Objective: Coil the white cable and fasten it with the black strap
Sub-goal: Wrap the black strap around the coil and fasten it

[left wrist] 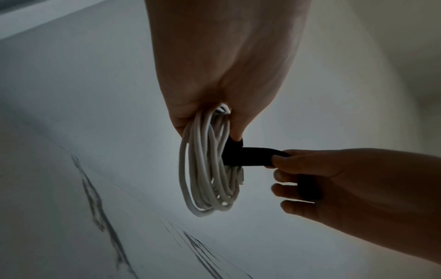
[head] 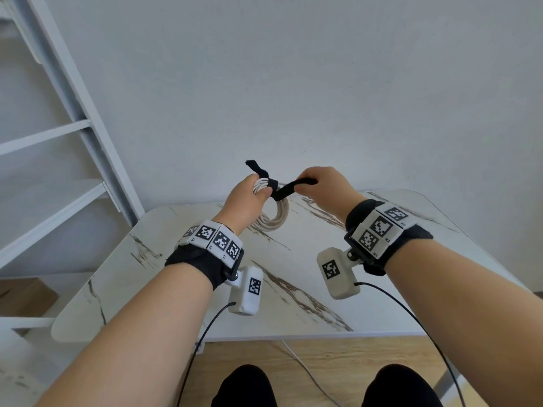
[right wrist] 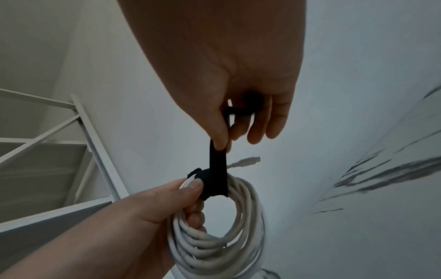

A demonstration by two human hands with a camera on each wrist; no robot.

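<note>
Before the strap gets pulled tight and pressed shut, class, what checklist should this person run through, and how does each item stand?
1. White cable gathered into one coil: ok.
2. Left hand has a firm grip on the coil: ok.
3. Black strap passes round the bundle: ok.
4. Right hand pinches the strap's long end: ok.
5. Strap fastened onto itself: not ok, short end sticks up free.
6. Connector tucked in: not ok, it pokes out.

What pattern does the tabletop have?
White marble pattern with brown-grey veins on the tabletop; clearest in the head view.
</note>
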